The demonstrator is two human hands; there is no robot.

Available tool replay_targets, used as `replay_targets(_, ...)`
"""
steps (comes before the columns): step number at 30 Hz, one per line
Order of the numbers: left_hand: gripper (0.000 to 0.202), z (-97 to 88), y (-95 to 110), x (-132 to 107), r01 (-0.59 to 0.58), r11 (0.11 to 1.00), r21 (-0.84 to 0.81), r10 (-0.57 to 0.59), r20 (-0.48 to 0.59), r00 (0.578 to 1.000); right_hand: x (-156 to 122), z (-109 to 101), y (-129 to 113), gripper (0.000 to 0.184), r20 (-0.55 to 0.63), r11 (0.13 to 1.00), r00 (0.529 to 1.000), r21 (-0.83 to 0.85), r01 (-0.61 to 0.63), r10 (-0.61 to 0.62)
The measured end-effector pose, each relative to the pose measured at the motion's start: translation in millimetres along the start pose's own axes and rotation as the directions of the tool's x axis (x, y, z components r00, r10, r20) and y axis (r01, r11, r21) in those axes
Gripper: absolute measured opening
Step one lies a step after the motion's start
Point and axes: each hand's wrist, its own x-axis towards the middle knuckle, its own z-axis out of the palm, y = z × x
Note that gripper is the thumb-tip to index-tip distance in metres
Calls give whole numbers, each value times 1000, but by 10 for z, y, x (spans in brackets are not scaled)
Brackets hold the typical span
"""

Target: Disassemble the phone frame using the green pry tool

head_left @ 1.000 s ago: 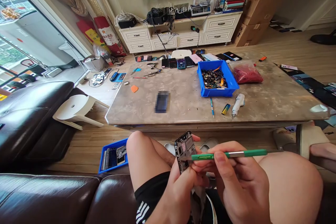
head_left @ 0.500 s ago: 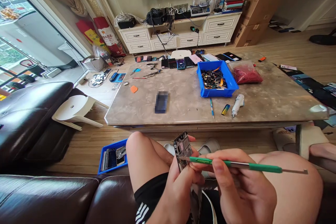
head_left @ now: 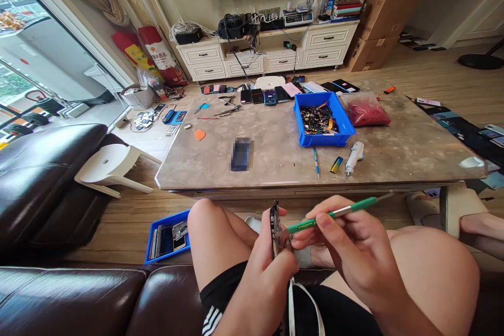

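My left hand [head_left: 264, 268] is closed around an opened phone frame [head_left: 274, 223], held upright and nearly edge-on above my lap. My right hand [head_left: 346, 244] pinches a green-handled metal tool [head_left: 334, 213], its tip resting against the phone frame and its far end tilted up to the right. Both hands hover between my bare knees, in front of the low stone table [head_left: 394, 142].
On the table lie a blurred phone [head_left: 241, 154], a blue bin of parts [head_left: 322, 118], a red bag [head_left: 366, 110], a white electric screwdriver [head_left: 353, 156], a pen, a battery and a row of phones. A blue tray [head_left: 167, 236] and white stool [head_left: 112, 165] stand on the floor.
The phone frame has turned from facing me to nearly edge-on. The tool's far end has swung upward, and my right hand has risen slightly.
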Motion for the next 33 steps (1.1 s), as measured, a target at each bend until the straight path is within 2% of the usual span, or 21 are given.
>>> replay_targets(3,37,-59,37,11,80,997,-21,-76,143,987,95,-113,-8,14,72,999,997,50,-15,12)
replay_targets(7,17,-106,92,30,259,961,-97,-230,245,942,152,-207,-3,13,144,999,989,46,7,-14)
replay_targets(11,32,-126,120,75,432,888,-159,-351,372,859,203,-275,18,12,205,999,978,47,19,-28)
replay_targets(14,31,-136,110,119,505,843,-188,-371,476,797,253,-305,29,11,229,997,973,71,-26,10)
replay_targets(16,33,-138,90,143,532,818,-218,-365,519,773,284,-317,33,11,249,992,967,99,-76,50)
replay_targets(19,44,-135,57,162,560,792,-243,-382,518,765,330,-338,31,14,272,981,956,129,-148,109)
replay_targets(21,45,-138,50,164,544,817,-191,-415,462,784,363,-357,21,16,276,972,949,128,-195,154)
replay_targets(24,35,-160,77,160,474,880,-24,-432,373,821,405,-384,6,19,286,958,932,110,-263,223)
replay_targets(28,24,-211,117,159,383,916,120,-400,357,844,428,-390,7,20,290,936,914,124,-330,284)
replay_targets(31,23,-230,72,166,378,920,102,-387,379,841,428,-385,16,20,300,934,915,149,-324,269)
replay_targets(33,31,-227,8,178,411,912,-10,-367,427,826,431,-389,21,19,320,938,914,159,-309,247)
